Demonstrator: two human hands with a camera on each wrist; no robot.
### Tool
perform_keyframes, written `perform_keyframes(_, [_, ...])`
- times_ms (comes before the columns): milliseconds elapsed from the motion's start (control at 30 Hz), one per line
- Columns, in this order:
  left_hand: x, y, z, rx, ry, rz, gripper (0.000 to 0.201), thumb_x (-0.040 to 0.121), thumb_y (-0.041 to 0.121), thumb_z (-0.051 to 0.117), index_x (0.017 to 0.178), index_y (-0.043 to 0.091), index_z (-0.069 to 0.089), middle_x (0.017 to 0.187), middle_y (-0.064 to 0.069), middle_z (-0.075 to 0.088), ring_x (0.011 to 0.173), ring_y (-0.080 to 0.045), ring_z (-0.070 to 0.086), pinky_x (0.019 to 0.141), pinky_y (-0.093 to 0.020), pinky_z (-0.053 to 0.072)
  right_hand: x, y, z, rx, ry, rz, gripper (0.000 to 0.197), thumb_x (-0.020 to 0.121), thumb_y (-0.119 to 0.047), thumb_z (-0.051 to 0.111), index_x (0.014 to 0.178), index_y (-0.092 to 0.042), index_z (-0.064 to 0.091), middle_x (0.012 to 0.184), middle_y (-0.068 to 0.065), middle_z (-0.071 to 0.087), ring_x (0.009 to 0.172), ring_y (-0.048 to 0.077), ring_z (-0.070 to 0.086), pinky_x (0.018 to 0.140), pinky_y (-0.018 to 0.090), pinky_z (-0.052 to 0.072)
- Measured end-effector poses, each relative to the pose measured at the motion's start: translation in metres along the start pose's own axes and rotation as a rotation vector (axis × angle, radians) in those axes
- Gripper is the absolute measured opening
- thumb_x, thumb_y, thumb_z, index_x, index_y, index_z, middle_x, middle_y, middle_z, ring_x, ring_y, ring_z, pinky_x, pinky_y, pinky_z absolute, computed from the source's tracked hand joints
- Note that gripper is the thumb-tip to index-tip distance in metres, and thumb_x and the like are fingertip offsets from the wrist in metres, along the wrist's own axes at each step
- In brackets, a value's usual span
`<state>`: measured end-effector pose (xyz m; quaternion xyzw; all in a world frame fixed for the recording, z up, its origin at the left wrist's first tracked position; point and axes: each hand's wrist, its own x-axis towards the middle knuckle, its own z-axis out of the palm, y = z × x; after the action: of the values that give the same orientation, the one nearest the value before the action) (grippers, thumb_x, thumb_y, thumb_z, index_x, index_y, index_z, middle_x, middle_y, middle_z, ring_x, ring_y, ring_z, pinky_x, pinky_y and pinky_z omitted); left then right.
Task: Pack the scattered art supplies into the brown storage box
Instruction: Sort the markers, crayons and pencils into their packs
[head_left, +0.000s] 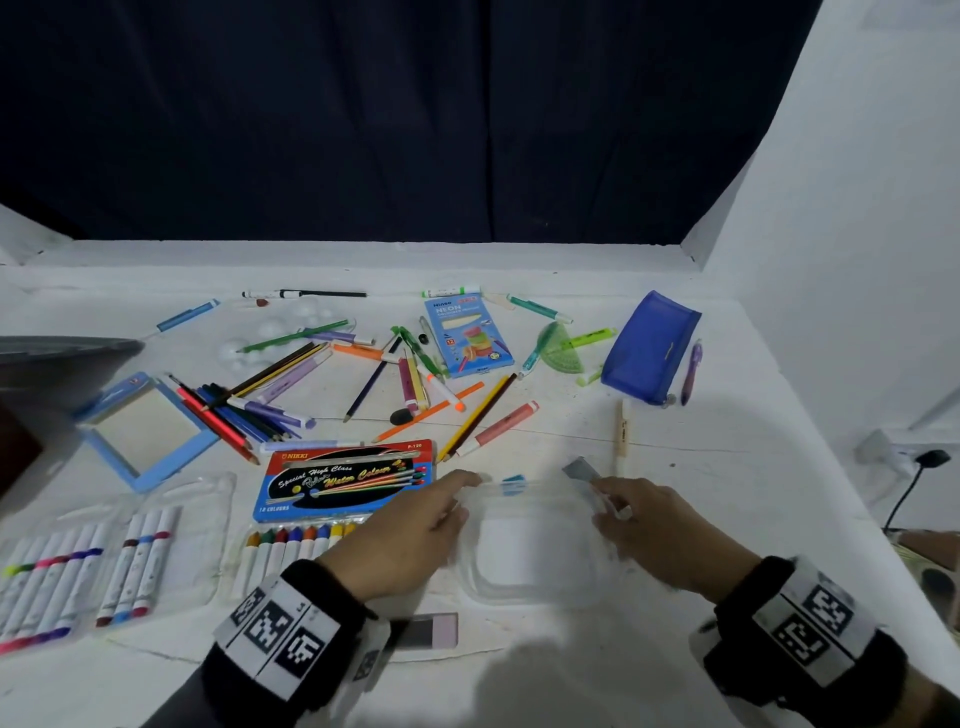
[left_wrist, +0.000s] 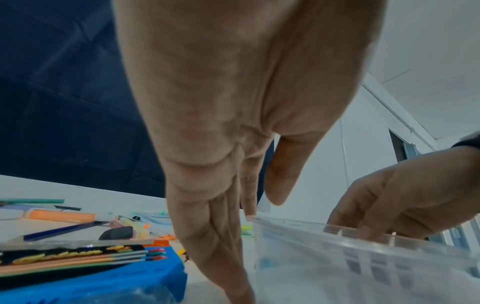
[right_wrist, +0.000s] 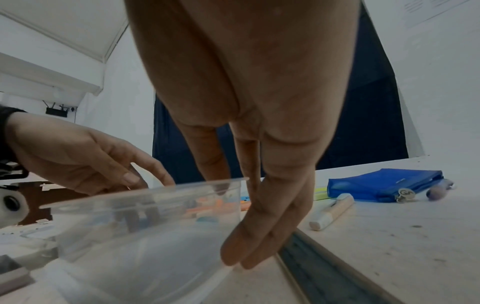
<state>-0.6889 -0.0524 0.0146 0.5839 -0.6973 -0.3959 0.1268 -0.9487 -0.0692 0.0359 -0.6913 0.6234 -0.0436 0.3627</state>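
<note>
Two hands flank a clear, shallow plastic container (head_left: 524, 551) on the white worktop (head_left: 727, 519) nearest the viewer: the left hand (head_left: 405, 540) at its 9 o'clock side, the right hand (head_left: 670, 535) at 3 o'clock. Both sets of fingers are straight and close together, tips touching the container's rim and walls, curled round nothing. At 12 o'clock lie scattered coloured pencils (head_left: 234, 415), a red-and-blue watercolour box (head_left: 343, 478) and a blue zip pencil pouch (head_left: 649, 348); no brown storage box shows clearly.

bare tabletop (head_left: 727, 519) right, water colour set (head_left: 345, 480) crowding left
</note>
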Motion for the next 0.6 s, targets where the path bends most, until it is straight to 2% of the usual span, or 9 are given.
perform_keyframes(67, [0.003,-0.001,-0.004,0.032,-0.026,0.018,0.033,0.104,0.028,0.044,0.132,0.045,0.047,0.113,0.008,0.068,0.099,-0.009,0.066,0.088,-0.033,0.055,-0.002,-0.001,-0.001,-0.014,-0.004,-0.007,0.034,0.1,-0.024,0.05,0.134,-0.021,0.052,0.101,-0.009,0.053,0.085,0.011,0.056,0.077,0.019,0.041])
perform_keyframes(167, [0.005,0.007,-0.011,0.062,-0.037,0.043,0.035,0.104,0.02,0.045,0.134,0.038,0.05,0.113,0.009,0.064,0.096,0.001,0.061,0.077,-0.01,0.049,0.002,0.002,-0.006,0.005,-0.021,0.021,0.036,0.099,-0.031,0.052,0.134,-0.024,0.052,0.105,-0.009,0.055,0.081,0.006,0.057,0.077,0.019,0.042])
perform_keyframes(200, [0.006,0.01,-0.014,0.063,-0.037,0.044,0.034,0.104,0.021,0.044,0.133,0.037,0.051,0.113,0.009,0.062,0.095,0.002,0.06,0.074,-0.007,0.047,0.004,0.005,-0.008,0.02,-0.006,0.023,0.034,0.098,-0.035,0.053,0.131,-0.027,0.053,0.105,-0.009,0.058,0.078,0.005,0.058,0.075,0.017,0.043])
perform_keyframes(267, [0.009,0.016,-0.022,0.072,-0.023,0.041,0.03,0.104,0.027,0.045,0.131,0.037,0.053,0.116,0.009,0.061,0.095,0.0,0.06,0.077,-0.01,0.048,0.012,0.015,-0.013,0.0,0.102,-0.022,0.027,0.096,-0.041,0.055,0.121,-0.031,0.057,0.102,-0.009,0.064,0.08,0.006,0.06,0.072,0.016,0.044])
perform_keyframes(300, [0.013,0.02,-0.028,0.099,0.002,0.053,0.029,0.103,0.03,0.047,0.13,0.037,0.054,0.116,0.009,0.062,0.095,-0.004,0.061,0.081,-0.018,0.051,0.017,0.021,-0.016,-0.033,0.18,-0.052,0.024,0.096,-0.04,0.055,0.117,-0.03,0.061,0.1,-0.008,0.066,0.083,0.008,0.061,0.075,0.018,0.045])
perform_keyframes(400, [0.036,0.034,-0.042,0.225,0.076,0.122,0.026,0.1,0.035,0.05,0.125,0.035,0.058,0.109,0.006,0.064,0.091,-0.013,0.063,0.083,-0.037,0.054,0.04,0.038,-0.023,-0.125,0.324,-0.117,0.021,0.095,-0.021,0.055,0.11,-0.023,0.069,0.098,-0.001,0.069,0.088,0.016,0.061,0.083,0.027,0.048])
perform_keyframes(500, [0.079,0.046,-0.044,0.387,0.021,0.182,0.029,0.1,0.041,0.049,0.124,0.029,0.059,0.109,-0.002,0.064,0.098,-0.022,0.061,0.086,-0.038,0.051,0.066,0.054,-0.031,-0.239,0.277,-0.18,0.046,0.082,0.003,0.044,0.114,-0.019,0.069,0.11,0.008,0.064,0.104,0.029,0.059,0.094,0.039,0.048])
perform_keyframes(567, [0.11,0.048,-0.04,0.53,-0.047,0.193,0.027,0.099,0.039,0.05,0.122,0.027,0.056,0.107,-0.008,0.06,0.101,-0.029,0.058,0.08,-0.034,0.044,0.082,0.062,-0.035,-0.362,0.235,-0.221,0.06,0.072,0.004,0.04,0.12,-0.021,0.066,0.129,0.006,0.056,0.12,0.034,0.051,0.099,0.044,0.045])
perform_keyframes(600, [0.123,0.048,-0.036,0.572,-0.069,0.194,0.023,0.099,0.037,0.05,0.119,0.027,0.054,0.103,-0.008,0.057,0.099,-0.031,0.057,0.077,-0.032,0.04,0.087,0.063,-0.037,-0.44,0.22,-0.203,0.061,0.075,0.004,0.041,0.125,-0.024,0.063,0.139,0.002,0.049,0.129,0.031,0.045,0.103,0.042,0.043])
